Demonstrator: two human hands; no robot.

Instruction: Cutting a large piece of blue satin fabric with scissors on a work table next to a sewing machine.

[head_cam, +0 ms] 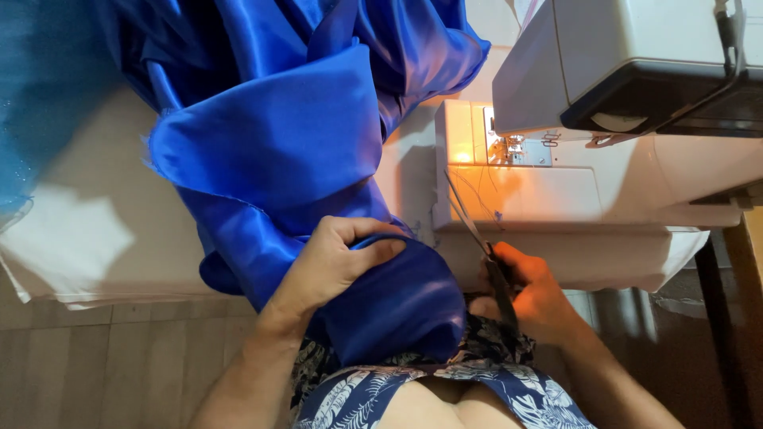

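Down at lap level, the left hand (334, 266) clamps its fingers and thumb on a fold of shiny blue satin fabric (278, 143), which spills from the white table (87, 238) over the person's knees. Just beside it, the right hand (532, 294) grips a pair of scissors (481, 242), fingers curled tight round the handles, blades together and pointing up toward the white sewing machine (604, 119), whose lamp glows orange on its bed.

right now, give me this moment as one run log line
left hand: grips shiny blue satin fabric | right hand: holds dark scissors, blades toward white sewing machine | lamp: on
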